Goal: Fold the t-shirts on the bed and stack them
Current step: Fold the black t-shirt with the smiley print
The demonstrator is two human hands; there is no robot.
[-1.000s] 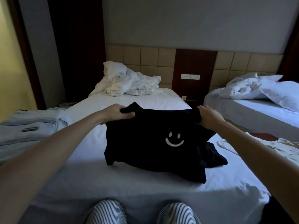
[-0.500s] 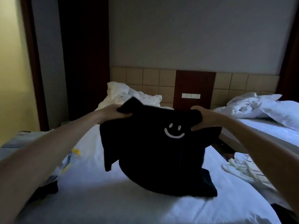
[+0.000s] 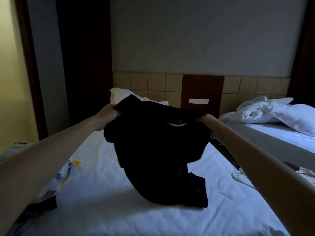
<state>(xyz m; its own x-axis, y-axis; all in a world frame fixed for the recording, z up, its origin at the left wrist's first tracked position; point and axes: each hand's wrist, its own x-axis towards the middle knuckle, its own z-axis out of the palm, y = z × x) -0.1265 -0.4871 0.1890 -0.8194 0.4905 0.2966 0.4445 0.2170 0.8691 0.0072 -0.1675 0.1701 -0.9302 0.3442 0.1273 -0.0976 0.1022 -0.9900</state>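
Note:
A black t-shirt with a white smiley print hangs above the white bed, its lower part bunched on the sheet. My left hand grips its upper left edge. My right hand grips its upper right edge. Both arms are stretched forward and the top of the shirt tilts away, so only the smiley's mouth shows. Light patterned garments with yellow marks and a dark garment lie at the bed's left edge.
Crumpled white bedding sits at the head of the bed. A second bed with a rumpled duvet stands on the right across a narrow gap. A white garment lies at the right edge. A tiled headboard runs behind.
Both hands have raised the black shirt higher and pushed it forward. Its top has tipped away so the smiley's eyes are hidden. The view has tilted upward.

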